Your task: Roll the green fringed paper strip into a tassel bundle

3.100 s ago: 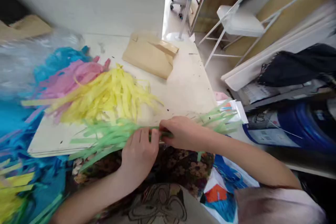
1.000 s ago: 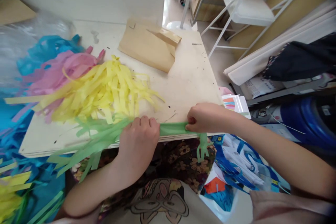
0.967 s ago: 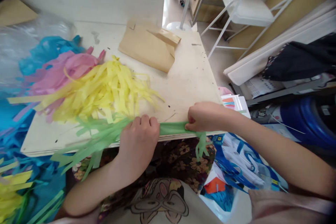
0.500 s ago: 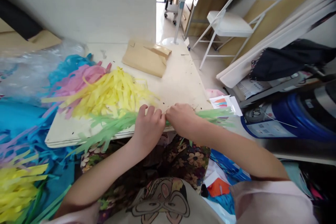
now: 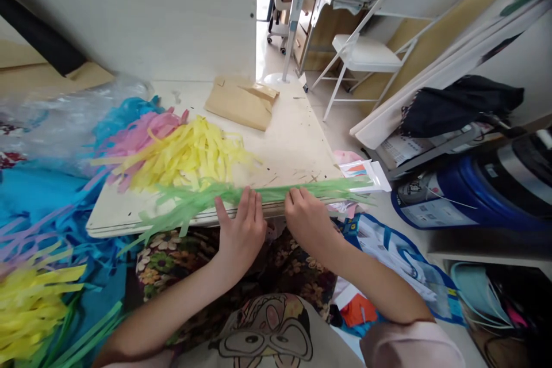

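A long bundle of green fringed tissue paper lies along the near edge of a pale wooden board. My left hand rests flat on its middle with fingers extended. My right hand presses on it just to the right, fingers flat too. The green strips fan out to the left and right of both hands. Behind them lie a yellow fringe, a pink fringe and a blue fringe.
A folded brown paper bag sits at the board's far side. Clear plastic wrap and blue paper lie at left, more yellow strips at lower left. A white folding chair, leaning boards, a blue roll crowd the right.
My hands had gripped and twisted the green bundle, the right hand pulling out to the right and back. Now both hands lie flat on it with fingers extended.
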A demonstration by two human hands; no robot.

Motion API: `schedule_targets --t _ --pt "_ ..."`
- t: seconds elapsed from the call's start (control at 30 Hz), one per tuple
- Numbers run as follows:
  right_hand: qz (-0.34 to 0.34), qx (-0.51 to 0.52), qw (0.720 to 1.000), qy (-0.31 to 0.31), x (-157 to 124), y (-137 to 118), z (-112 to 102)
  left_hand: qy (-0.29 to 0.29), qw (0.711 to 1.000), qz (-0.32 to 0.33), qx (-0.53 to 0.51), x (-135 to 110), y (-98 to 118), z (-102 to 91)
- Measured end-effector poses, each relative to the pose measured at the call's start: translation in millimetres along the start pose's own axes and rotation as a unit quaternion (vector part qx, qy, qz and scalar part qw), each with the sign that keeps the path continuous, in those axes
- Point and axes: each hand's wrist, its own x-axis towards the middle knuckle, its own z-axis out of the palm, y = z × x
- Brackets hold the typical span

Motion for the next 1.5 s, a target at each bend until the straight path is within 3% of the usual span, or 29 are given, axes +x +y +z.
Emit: schedule_targets --t 0.3,0.5,1.07,1.5 --pt "0.092 -0.021 0.996 -0.007 3 -35 7 0.021 0.999 0.006 -0.025 -11 -2 10.1" --pt "0.101 -0.087 0.991 -0.007 11 -45 13 0.063 0.998 0.017 -0.001 -12 -6 15.8" --pt "0.048 -0.125 0.986 0.096 3 -14 36 0.085 0.993 0.032 0.080 -8 -4 14.4" --pt "0.066 -0.140 0.973 0.174 -15 14 48 0.078 0.994 0.029 0.068 -10 -3 17.6"
